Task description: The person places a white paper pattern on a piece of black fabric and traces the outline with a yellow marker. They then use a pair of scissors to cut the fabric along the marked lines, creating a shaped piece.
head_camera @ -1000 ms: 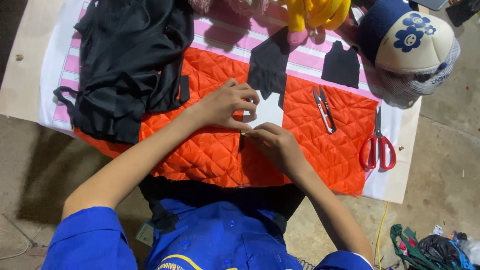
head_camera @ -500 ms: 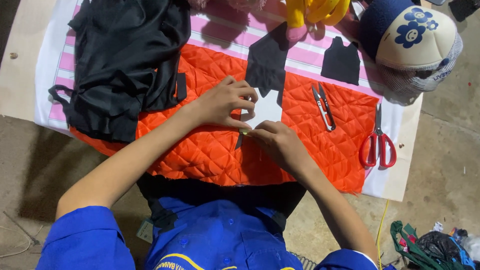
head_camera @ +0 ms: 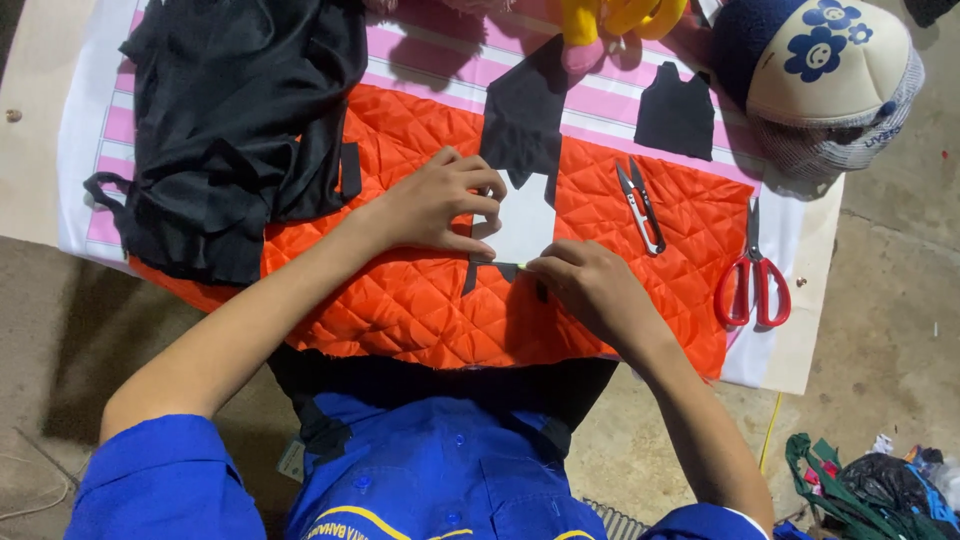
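Orange quilted fabric (head_camera: pixel 400 300); both hands (head_camera: pixel 440 205) (head_camera: pixel 590 290) press white template (head_camera: pixel 525 225) (perhaps paper).

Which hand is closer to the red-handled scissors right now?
Right. The right hand rests on the orange quilted fabric, left of the red-handled scissors; the left hand is farther left.

Low wooden board (head_camera: pixel 800 340) on a concrete floor (head_camera: pixel 890 300).
Directly on the board: a pink-and-white striped cloth (head_camera: pixel 640 100) covering most of it. Board's bare edges show left and right; fabric scraps (head_camera: pixel 870 490) lie on the floor.
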